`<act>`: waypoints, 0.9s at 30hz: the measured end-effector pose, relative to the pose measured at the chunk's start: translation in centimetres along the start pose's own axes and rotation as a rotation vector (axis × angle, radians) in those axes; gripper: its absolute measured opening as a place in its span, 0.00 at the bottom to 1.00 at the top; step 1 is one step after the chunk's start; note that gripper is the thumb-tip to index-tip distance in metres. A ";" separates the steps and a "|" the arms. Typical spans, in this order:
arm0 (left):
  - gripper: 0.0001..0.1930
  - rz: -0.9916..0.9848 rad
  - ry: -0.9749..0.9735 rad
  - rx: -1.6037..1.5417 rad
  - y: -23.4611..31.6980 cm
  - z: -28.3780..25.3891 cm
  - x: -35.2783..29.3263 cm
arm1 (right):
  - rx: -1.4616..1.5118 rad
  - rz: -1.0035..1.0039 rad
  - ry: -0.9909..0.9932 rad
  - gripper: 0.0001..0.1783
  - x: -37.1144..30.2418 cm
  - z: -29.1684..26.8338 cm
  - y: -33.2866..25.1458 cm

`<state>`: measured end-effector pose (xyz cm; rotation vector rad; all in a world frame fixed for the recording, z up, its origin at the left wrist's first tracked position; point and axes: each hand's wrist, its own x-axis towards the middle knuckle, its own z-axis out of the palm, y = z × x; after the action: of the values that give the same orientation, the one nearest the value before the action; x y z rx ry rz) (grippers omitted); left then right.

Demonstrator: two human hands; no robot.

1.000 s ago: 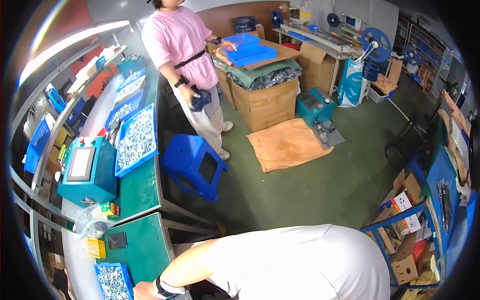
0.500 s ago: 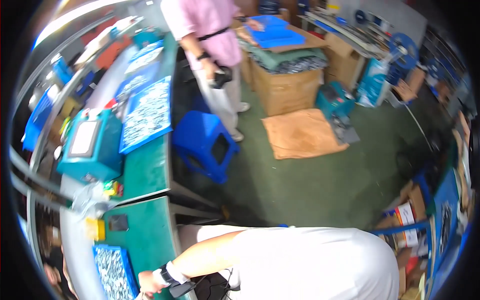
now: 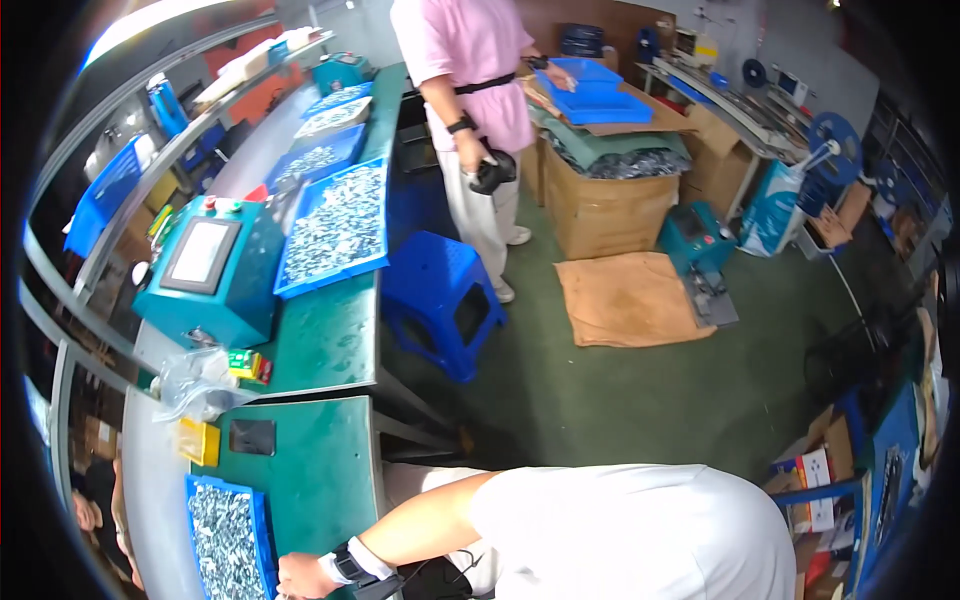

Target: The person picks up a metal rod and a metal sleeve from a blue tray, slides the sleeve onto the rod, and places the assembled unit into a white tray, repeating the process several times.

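Against one second earlier, the blue stool (image 3: pixel 435 275) sits further toward 2 o'clock in view; more parts tray (image 3: pixel 264 535) shows near 7:30.

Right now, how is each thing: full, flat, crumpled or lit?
Nearest blue rectangular plastic tray: full of small pieces
Right hand: at tray's edge, grip unclear
Dark rectangular slab: lying flat
Clear plastic bag: crumpled
Teal boxy bench machine: upright, power unclear
Blue plastic stool: upright, unoccupied
Big brown cardboard box: upright, filled
Tan rectangular floor sheet: flat
Long white lamp: lit
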<state>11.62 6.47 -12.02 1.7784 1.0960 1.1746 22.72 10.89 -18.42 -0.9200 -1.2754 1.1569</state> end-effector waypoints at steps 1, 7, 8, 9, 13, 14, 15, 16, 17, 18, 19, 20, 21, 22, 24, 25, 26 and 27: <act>0.12 0.066 0.009 0.074 0.1 -0.4 -0.1 | 0.002 0.002 0.015 0.20 0.0 -0.1 -0.3; 0.12 0.135 -0.079 0.110 -0.3 0.4 0.3 | 0.118 0.188 0.036 0.21 0.1 -1.0 -0.4; 0.11 0.103 -0.043 0.066 -0.5 0.9 0.1 | 0.140 0.188 0.058 0.20 0.0 -1.2 -0.2; 0.11 0.069 -0.011 0.030 -0.6 0.9 0.1 | 0.159 0.187 0.078 0.20 -0.2 -1.1 -0.4; 0.11 0.142 -0.084 0.048 -1.7 0.3 0.5 | 0.119 0.135 0.073 0.19 -1.0 -1.9 -0.8; 0.11 0.196 -0.122 0.066 -1.7 0.4 0.5 | 0.050 0.075 0.074 0.18 -1.1 -1.9 -0.7; 0.11 0.201 -0.138 0.071 -1.5 0.4 0.4 | -0.020 0.014 0.073 0.18 -1.1 -2.0 -0.6; 0.11 0.160 -0.153 0.049 -1.2 0.3 0.4 | -0.092 -0.047 0.071 0.18 -1.1 -2.1 -0.6; 0.11 0.122 -0.165 0.028 -0.8 0.1 0.3 | -0.086 -0.054 0.080 0.18 -1.1 -2.3 -0.6; 0.11 0.084 -0.172 0.007 -0.3 0.0 0.4 | -0.204 -0.141 0.143 0.18 -1.1 -2.4 -0.7; 0.11 0.083 -0.185 0.011 0.2 0.1 0.2 | -0.322 -0.215 0.213 0.18 -1.5 -2.8 -0.8; 0.11 0.031 -0.157 0.180 0.9 0.1 0.0 | -0.442 -0.288 0.280 0.19 -1.9 -3.3 -0.8; 0.11 -0.019 -0.126 0.347 1.8 0.1 -0.2 | -0.439 -0.285 0.289 0.19 -2.2 -3.9 -0.8; 0.11 -0.069 -0.094 0.513 2.4 0.3 -0.1 | -0.351 -0.274 0.303 0.20 -2.5 -4.6 -0.7; 0.11 0.058 -0.161 0.432 0.7 -1.7 1.8 | -0.179 -0.264 0.316 0.21 -3.0 -5.8 -0.9; 0.12 0.182 -0.218 0.349 -0.3 -3.7 2.4 | -0.184 -0.270 0.311 0.21 -3.3 -6.3 -1.0; 0.12 0.310 -0.249 0.272 -2.3 -6.5 3.6 | -0.090 -0.189 0.276 0.22 -3.4 -6.5 -1.1; 0.12 0.438 -0.278 0.197 -4.2 -9.8 4.3 | -0.001 -0.105 0.235 0.23 -3.6 -6.8 -1.0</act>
<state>2.30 13.13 -11.22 2.3364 0.6968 1.0422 29.79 7.86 -18.99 -0.9487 -1.1188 0.9372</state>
